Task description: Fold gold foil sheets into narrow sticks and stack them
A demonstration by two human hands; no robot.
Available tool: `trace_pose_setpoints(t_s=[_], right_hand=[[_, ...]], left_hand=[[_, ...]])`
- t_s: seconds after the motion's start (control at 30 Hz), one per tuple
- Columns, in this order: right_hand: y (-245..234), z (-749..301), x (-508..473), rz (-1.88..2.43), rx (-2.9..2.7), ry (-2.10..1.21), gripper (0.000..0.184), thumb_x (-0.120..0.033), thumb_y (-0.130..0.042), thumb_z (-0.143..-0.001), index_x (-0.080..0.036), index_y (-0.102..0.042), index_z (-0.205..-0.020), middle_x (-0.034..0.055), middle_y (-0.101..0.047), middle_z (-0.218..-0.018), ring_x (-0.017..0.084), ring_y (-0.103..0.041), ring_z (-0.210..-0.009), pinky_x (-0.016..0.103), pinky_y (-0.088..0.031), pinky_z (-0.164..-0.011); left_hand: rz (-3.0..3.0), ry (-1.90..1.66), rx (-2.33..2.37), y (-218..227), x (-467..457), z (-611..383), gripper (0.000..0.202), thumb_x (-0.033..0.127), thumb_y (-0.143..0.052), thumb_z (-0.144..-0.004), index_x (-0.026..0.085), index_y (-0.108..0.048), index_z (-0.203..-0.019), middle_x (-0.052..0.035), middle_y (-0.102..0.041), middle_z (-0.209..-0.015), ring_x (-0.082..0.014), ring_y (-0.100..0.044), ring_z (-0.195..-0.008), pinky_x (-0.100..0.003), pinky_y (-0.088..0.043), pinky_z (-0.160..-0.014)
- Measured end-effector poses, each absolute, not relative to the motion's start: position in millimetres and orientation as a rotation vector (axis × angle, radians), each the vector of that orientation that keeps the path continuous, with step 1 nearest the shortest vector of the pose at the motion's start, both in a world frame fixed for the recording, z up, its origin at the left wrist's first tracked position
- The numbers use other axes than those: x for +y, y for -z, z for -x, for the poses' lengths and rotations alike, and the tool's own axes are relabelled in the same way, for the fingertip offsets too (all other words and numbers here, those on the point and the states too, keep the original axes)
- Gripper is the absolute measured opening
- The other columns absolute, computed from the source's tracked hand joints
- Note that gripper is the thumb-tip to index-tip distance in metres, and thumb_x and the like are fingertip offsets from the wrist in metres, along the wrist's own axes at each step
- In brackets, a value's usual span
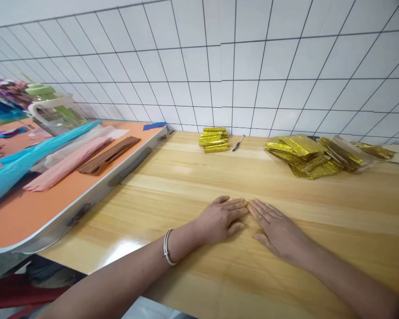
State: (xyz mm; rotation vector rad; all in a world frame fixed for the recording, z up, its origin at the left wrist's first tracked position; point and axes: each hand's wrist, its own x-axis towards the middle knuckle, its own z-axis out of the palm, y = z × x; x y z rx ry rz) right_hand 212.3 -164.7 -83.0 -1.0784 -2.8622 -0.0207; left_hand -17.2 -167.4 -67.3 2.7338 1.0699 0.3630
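On the wooden table [173, 177], my left hand [223, 219] lies flat, palm down, with its fingers stretched to the right. My right hand [275, 226] is flat too, its fingers angled in from the other side so that the fingertips nearly meet. Between them shows a small bit of gold foil [248, 204]; the rest of this piece is hidden under the hands. Behind, near the wall, sits a little stack of rolled gold foil strips [214, 140]. A larger heap of flat gold foil sheets [302, 153] lies at the back right.
A dark pen [238, 143] lies beside the rolled strips. At the left, an orange-topped table [16, 217] with a raised metal edge bears folded blue, pink and brown crepe paper [109, 155]. A clear jug with a green-lidded cup [53, 106] stands there. A white tiled wall [199, 62] closes the back.
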Motion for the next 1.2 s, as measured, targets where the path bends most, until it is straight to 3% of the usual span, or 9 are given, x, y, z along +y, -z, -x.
trace_pose_setpoints(t_s=[0.13, 0.5, 0.6, 0.7, 0.8, 1.0, 1.1, 1.2], right_hand=[[85.4, -222.1, -163.8, 1.084, -2.851, -0.032, 0.063, -0.042, -0.038, -0.09, -0.012, -0.023, -0.143, 0.0109, -0.024, -0.148, 0.022, -0.02, -0.137, 0.041, -0.025, -0.111], [82.3, -253.3, -170.7, 1.114, -2.804, -0.047, 0.055, -0.041, -0.035, -0.092, -0.019, -0.027, -0.142, 0.0081, -0.029, -0.147, 0.021, -0.026, -0.135, 0.044, -0.031, -0.107], [81.6, -258.7, -168.1, 1.1, -2.738, -0.095, 0.046, -0.036, -0.036, -0.093, -0.023, -0.038, -0.138, 0.0069, -0.04, -0.142, 0.021, -0.035, -0.131, 0.045, -0.034, -0.104], [80.2, -255.2, -160.2, 1.1, -2.593, -0.164, 0.034, -0.03, -0.039, -0.092, -0.024, -0.058, -0.12, 0.0057, -0.058, -0.126, 0.02, -0.051, -0.116, 0.041, -0.041, -0.098], [78.0, -244.5, -151.0, 1.135, -2.475, -0.22, 0.025, -0.027, -0.043, -0.09, -0.021, -0.066, -0.1, 0.006, -0.067, -0.105, 0.019, -0.058, -0.098, 0.036, -0.046, -0.085], [78.1, -232.9, -142.7, 1.235, -2.413, -0.263, 0.014, -0.028, -0.051, -0.086, -0.02, -0.06, -0.079, 0.0049, -0.062, -0.084, 0.02, -0.053, -0.086, 0.034, -0.042, -0.076], [81.5, -234.3, -140.1, 1.302, -2.365, -0.3, 0.011, -0.03, -0.055, -0.083, -0.02, -0.059, -0.084, 0.0052, -0.06, -0.085, 0.021, -0.051, -0.086, 0.034, -0.041, -0.075], [84.9, -235.9, -137.0, 1.363, -2.309, -0.265, 0.024, -0.034, -0.059, -0.08, -0.019, -0.058, -0.098, 0.0086, -0.058, -0.096, 0.024, -0.049, -0.093, 0.037, -0.04, -0.077]], left_hand=[[-2.728, -0.433, 1.162, 69.1, -166.5, 23.5, 0.04, 0.036, -0.033, -0.094, 0.026, -0.042, -0.131, -0.0022, -0.045, -0.137, -0.0164, -0.039, -0.128, -0.037, -0.029, -0.101], [-2.737, -0.52, 1.332, 67.0, -178.4, 18.3, 0.034, 0.029, -0.034, -0.094, 0.025, -0.049, -0.124, -0.0045, -0.055, -0.128, -0.0176, -0.048, -0.12, -0.035, -0.034, -0.086], [-2.619, -0.566, 1.342, 67.7, -167.0, 19.3, 0.028, 0.03, -0.037, -0.094, 0.025, -0.057, -0.112, -0.003, -0.062, -0.118, -0.0164, -0.054, -0.112, -0.033, -0.036, -0.083], [-2.454, -0.625, 1.38, 71.5, -147.6, 17.8, 0.028, 0.034, -0.041, -0.092, 0.019, -0.064, -0.087, -0.0036, -0.068, -0.093, -0.0155, -0.06, -0.089, -0.029, -0.04, -0.077], [-2.363, -0.667, 1.365, 77.0, -133.1, 14.9, 0.027, 0.036, -0.05, -0.087, 0.017, -0.062, -0.072, -0.0025, -0.063, -0.078, -0.014, -0.057, -0.076, -0.026, -0.041, -0.07], [-2.365, -0.7, 1.407, 82.7, -129.6, 16.3, 0.024, 0.04, -0.064, -0.076, 0.017, -0.058, -0.077, -0.0038, -0.057, -0.086, -0.0171, -0.052, -0.083, -0.029, -0.042, -0.074], [-2.388, -0.643, 1.462, 81.3, -125.1, 18.4, 0.033, 0.044, -0.066, -0.072, 0.017, -0.056, -0.088, -0.0051, -0.055, -0.091, -0.0198, -0.05, -0.087, -0.032, -0.042, -0.075], [-2.41, -0.494, 1.423, 75.8, -116.6, 18.8, 0.034, 0.043, -0.065, -0.072, 0.018, -0.055, -0.093, -0.0042, -0.056, -0.09, -0.0197, -0.05, -0.085, -0.031, -0.041, -0.075]])
